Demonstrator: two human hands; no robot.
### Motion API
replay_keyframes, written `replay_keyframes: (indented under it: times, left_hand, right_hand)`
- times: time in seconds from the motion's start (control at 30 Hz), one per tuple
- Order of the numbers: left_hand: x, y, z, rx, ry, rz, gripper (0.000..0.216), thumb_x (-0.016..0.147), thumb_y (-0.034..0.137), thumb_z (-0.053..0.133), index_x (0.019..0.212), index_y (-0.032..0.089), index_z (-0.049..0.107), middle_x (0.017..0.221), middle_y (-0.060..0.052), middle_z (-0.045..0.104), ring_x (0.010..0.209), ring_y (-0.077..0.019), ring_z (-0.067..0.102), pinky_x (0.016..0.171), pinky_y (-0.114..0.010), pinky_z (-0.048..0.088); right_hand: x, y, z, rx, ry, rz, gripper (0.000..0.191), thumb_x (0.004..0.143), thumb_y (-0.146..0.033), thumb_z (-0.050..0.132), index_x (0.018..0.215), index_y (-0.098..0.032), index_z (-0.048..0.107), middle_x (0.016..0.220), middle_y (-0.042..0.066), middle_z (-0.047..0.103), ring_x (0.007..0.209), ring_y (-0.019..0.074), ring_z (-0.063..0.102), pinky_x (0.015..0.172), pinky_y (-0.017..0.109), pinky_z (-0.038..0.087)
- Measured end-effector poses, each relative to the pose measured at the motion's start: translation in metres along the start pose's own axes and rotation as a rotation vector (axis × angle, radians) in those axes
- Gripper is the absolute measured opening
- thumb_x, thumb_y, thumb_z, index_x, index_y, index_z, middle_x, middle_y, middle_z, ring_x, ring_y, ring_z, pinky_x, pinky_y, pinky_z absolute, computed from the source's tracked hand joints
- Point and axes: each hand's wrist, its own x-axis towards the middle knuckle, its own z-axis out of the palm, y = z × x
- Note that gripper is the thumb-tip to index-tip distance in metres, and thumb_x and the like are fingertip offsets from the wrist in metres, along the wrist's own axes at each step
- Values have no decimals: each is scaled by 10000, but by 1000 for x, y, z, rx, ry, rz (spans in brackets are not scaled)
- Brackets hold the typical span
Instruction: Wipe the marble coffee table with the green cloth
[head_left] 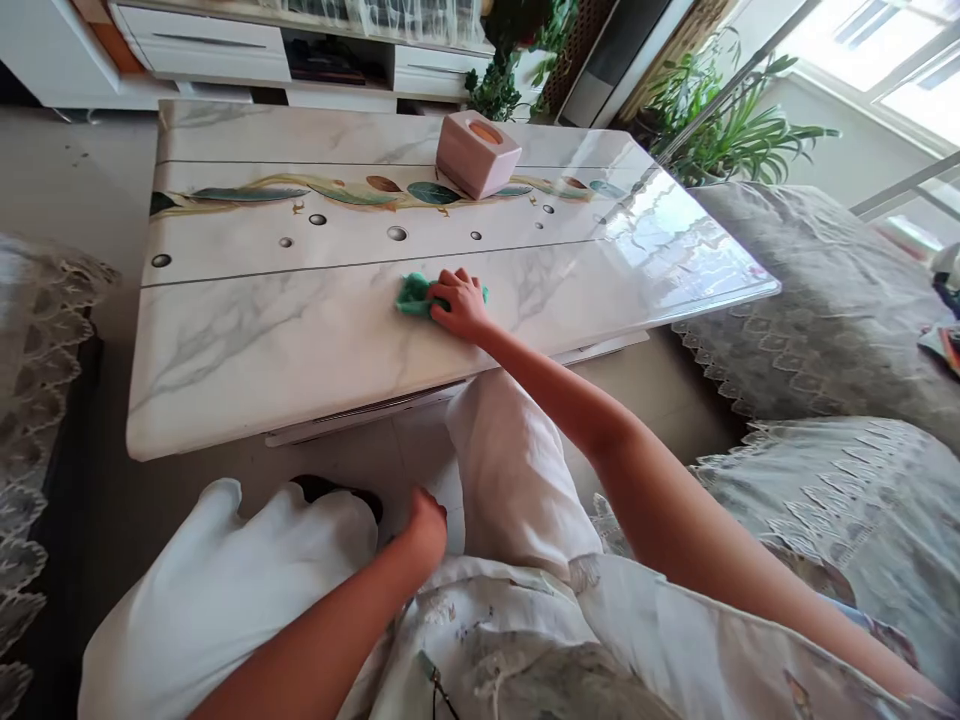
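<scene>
Floral top [480, 640] bunching across the lap, a thin dark cord [435, 688] dangling over its front, white trousers [225, 590] stretching forward beyond it. Left hand [426, 525] resting down against the trouser leg, fingers curled and mostly hidden behind the knuckles, whatever grip it has impossible to tell from this angle, a dark shoe [337, 490] showing just beside it above pale floor tiles [405, 450]. Right arm [600, 430] reaching out over the gap, right hand [459, 305] pressing down on a green cloth [415, 296], fingers curled over and gathered together, cloth bunching out on both sides of the hand and lying on the marble-patterned table top [300, 345] near its middle. Farther on, a band of painted leaves and dots crossing the table, a pink tissue box [478, 155] standing near the far edge. Lace-edged sofa covers [825, 300] lying along the right, a lace throw [37, 420] hanging at the left, potted plants [720, 120], a white cabinet [202, 50] and a bright window [877, 70] filling the distance.
</scene>
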Motion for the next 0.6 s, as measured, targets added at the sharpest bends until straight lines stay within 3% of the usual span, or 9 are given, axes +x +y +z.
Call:
replay_keyframes:
  times: [0.1,0.17,0.27,0.47,0.53,0.6]
  left_hand:
    - [1,2,2,-39,0,9,309,970,288,645,1241,140,655,1303,-112,656,1275,-262,584,1133,-522,458]
    - [4,3,3,-55,-9,15,307,970,285,645,1244,147,655,1308,-110,655,1281,-263,580,1134,-524,458]
    - [10,3,6,-46,-23,10,292,963,271,656,1231,155,657,1321,-107,646,1289,-263,575,1140,-525,456]
    - [25,-5,13,-32,-14,-7,246,965,276,660,1170,140,675,1249,-99,681,1213,-251,626,1078,-515,519]
    - [32,-4,16,-44,5,-18,226,952,270,679,1138,140,683,1220,-93,693,1190,-247,637,1067,-508,526]
    - [37,0,20,-85,49,-32,222,937,272,699,1112,136,691,1209,-95,696,1194,-249,632,1077,-512,512]
  right_hand:
    - [-40,-9,-4,-10,-29,-36,302,848,-298,531,1036,-233,759,1060,110,614,1083,295,470,940,446,347]
    - [-45,-8,-5,-25,-43,-36,314,859,-312,533,1065,-241,759,1102,119,611,1099,302,465,947,458,355]
    - [-6,4,0,-39,-63,-10,376,911,-356,492,1175,-245,736,1247,149,573,1164,334,443,951,486,381]
    - [124,23,16,-25,47,172,453,996,-414,380,1275,-239,692,1311,149,548,1220,351,407,977,563,406]
    - [133,19,14,-19,35,210,423,987,-402,418,1261,-249,702,1297,135,562,1217,340,409,986,555,406]
    - [112,12,9,-12,-7,170,376,952,-381,486,1215,-260,726,1252,123,588,1200,333,420,974,526,411]
